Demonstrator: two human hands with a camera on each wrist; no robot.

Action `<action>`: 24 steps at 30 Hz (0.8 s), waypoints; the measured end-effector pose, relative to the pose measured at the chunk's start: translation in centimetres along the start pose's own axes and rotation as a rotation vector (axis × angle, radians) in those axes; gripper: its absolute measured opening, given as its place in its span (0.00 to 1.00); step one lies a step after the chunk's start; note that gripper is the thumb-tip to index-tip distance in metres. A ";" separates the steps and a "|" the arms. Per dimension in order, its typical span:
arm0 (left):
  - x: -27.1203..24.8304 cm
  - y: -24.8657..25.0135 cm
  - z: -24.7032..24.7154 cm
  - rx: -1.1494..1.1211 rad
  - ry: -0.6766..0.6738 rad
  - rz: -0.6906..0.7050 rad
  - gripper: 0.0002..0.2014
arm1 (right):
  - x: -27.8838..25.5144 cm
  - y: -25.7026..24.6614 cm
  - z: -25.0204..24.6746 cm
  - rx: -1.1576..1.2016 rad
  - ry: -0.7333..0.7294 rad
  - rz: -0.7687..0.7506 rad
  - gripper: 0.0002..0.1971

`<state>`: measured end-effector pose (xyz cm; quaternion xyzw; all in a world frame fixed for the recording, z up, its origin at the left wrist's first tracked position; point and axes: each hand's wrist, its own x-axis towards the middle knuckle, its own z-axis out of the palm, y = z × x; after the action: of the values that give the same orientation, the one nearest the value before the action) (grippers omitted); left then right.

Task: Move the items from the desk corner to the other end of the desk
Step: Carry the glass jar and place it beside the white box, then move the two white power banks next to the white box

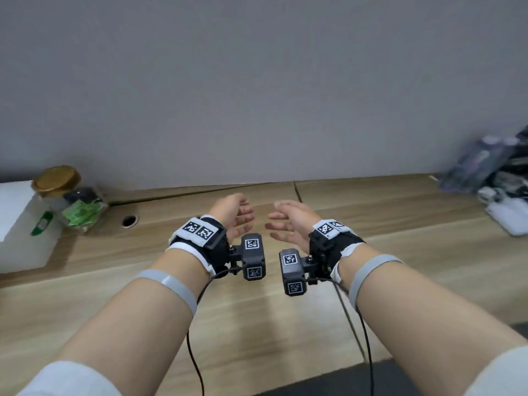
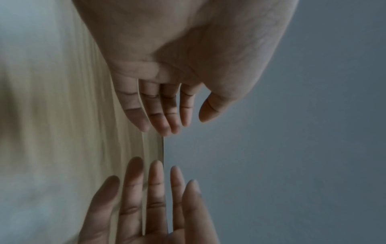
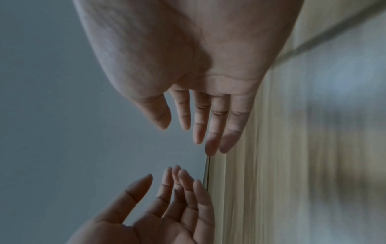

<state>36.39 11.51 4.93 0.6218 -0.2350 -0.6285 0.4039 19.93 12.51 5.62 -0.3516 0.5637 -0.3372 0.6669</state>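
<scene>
Over the middle of the wooden desk (image 1: 257, 324) my left hand (image 1: 243, 212) and right hand (image 1: 281, 221) hover with palms facing each other, fingers relaxed, nothing in either. A small gap separates the fingertips. The left wrist view shows my left hand (image 2: 183, 122) open, with the right hand (image 2: 146, 206) opposite it. My right hand (image 3: 188, 125) is also empty in the right wrist view, facing the left hand (image 3: 167, 206). A glass jar (image 1: 77, 207) with a gold lid and green packets stands at the far left beside a white box (image 1: 20, 224).
A blurred pile of items (image 1: 491, 178) with a purple pack and a white object (image 1: 508, 215) lies at the desk's far right. A round cable hole (image 1: 130, 220) is near the jar. A grey wall (image 1: 257, 95) backs the desk. Cables hang from both wrists.
</scene>
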 end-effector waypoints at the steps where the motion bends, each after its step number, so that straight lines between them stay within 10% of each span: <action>1: -0.9 -0.6 3.7 0.029 -0.039 -0.002 0.08 | -1.4 -0.4 -3.6 0.008 0.032 -0.014 0.07; 11: -9.6 -2.6 34.4 0.219 -0.378 0.052 0.04 | -14.1 -3.8 -32.7 0.107 0.383 -0.158 0.05; 24: -5.3 -8.7 54.1 0.300 -0.552 -0.066 0.04 | -14.9 -2.0 -52.3 0.081 0.565 -0.032 0.12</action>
<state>-18.61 9.50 7.42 0.4877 -0.4054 -0.7447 0.2080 -33.94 19.43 8.84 -0.2257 0.7076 -0.4546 0.4917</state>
